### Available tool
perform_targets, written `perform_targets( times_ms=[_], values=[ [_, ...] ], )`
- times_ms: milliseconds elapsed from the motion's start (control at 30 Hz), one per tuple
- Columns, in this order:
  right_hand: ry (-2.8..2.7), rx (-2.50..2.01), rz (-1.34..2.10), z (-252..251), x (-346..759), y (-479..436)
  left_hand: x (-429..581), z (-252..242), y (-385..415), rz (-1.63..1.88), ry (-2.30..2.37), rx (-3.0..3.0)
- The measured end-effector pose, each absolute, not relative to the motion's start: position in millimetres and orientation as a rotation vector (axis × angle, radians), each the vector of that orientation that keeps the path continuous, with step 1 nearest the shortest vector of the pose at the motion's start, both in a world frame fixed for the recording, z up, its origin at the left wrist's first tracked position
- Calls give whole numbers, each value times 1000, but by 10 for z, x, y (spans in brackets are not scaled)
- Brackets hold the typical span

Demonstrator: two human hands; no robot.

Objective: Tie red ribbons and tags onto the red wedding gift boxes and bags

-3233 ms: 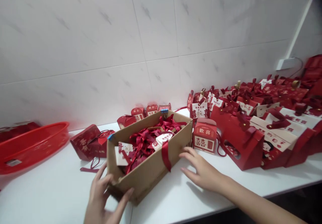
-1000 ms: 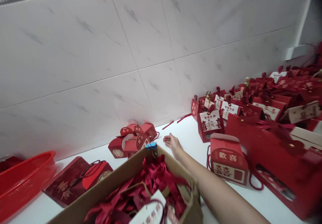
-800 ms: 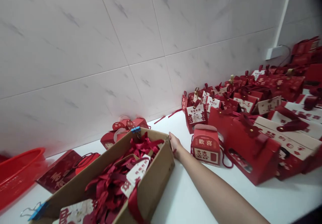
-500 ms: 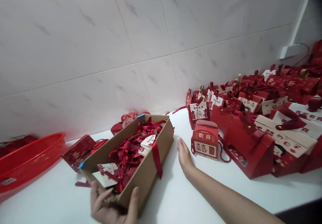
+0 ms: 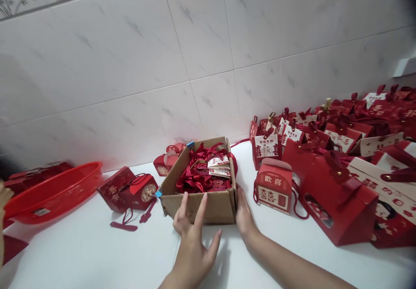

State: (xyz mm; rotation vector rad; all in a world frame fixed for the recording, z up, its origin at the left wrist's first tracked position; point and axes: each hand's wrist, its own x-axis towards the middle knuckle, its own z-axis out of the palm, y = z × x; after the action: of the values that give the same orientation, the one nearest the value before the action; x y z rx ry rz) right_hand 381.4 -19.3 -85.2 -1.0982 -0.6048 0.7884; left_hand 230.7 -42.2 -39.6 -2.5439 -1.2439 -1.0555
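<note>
In the middle of the white table stands a cardboard box [image 5: 208,211] full of red ribbons and tags [image 5: 203,167], with a blue binder clip [image 5: 190,144] on its back rim. My left hand [image 5: 193,237] is at the box's front wall, fingers spread apart, with two fingertips near the top edge. Along the box's right side lies my right hand [image 5: 244,213], its fingers straight and partly hidden by the box corner. Neither hand is wrapped round anything. Just right of that hand is a small red gift box [image 5: 273,187] with a cord handle.
Many red gift boxes [image 5: 338,193] crowd the right side. Left of the cardboard box sit red gift boxes with tassels [image 5: 130,189] and a red plastic basin [image 5: 65,193]. Part of another person's hand [image 5: 4,200] shows at the left edge. A tiled wall [image 5: 136,63] rises behind.
The cardboard box has turned and moved back toward the wall, now standing squarer to me. My left hand has released its front corner and spread its fingers; my right hand now meets its side.
</note>
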Motion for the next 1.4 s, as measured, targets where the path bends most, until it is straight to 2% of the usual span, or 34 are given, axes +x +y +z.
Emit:
perform_targets(
  times_ms=[233,467,567,667,767,1000,1133,1400],
  values=[
    [-716,-1142,824,-790,3798,-262,2658,-395,128,-1009,-1156,-2527],
    [-682,-1234,692,-876,3917,-114,2867,-710,274,-889,-830,-2623],
    [-696,-1243,651,-892,3922,-109,2762,-707,327,-1330,-839,-2455],
    [-677,-1282,636,-907,3906,-130,2535,-615,456,-1875,-1315,-2162],
    [-658,-1321,674,-931,3877,-155,2267,-577,625,-2047,-1684,-2032],
    [-860,-1332,748,-984,3758,-270,1968,-696,868,-2028,-1918,-2467],
    [-818,-1362,628,-1038,3729,-277,2062,-716,803,-1980,-1913,-2508],
    [-937,-1348,638,-1109,3910,-29,2347,-748,1123,-1749,-1878,-2582]
  ],
)
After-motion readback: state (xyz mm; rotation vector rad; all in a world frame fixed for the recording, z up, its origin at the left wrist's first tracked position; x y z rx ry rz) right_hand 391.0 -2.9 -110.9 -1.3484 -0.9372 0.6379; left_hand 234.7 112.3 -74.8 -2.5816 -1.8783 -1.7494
